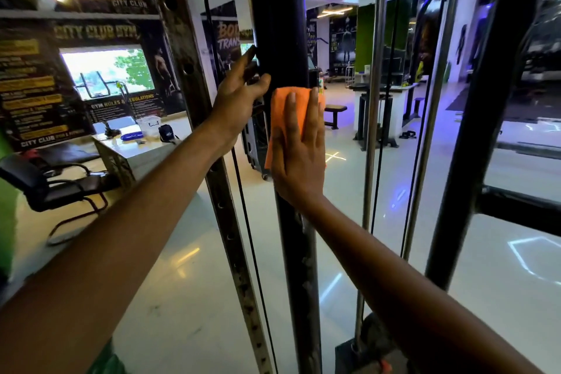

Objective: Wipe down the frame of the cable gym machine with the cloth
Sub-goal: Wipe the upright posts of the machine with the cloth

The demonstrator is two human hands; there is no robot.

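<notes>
Closest in, the right hand (299, 149) lies flat, fingers straight and together, pressing the orange cloth (280, 118) against the front of the black upright post (277, 24) — no grip closed round the fabric here, just an open palm pinning it to the steel. Just beside it, the left hand (243, 91) has its grip curled round the post's left edge, thumb across the front face and fingers hooked behind, apparently to steady the person. The cloth sits about mid-height on the post, so by the look of it the job is partway at best: the stretch below the hand shows pale scuffs and blotches, whether dirt or worn paint is hard to say, and that section looks due for a pass. To the left, the perforated adjustment rail (185, 48) looks dull and marked, with the cable (243, 191) running between it and the post. Further right, the chrome guide rods (375, 100) and the dark outer frame tube (473, 130) have no cloth near them, and whether they have been wiped cannot be told.
</notes>
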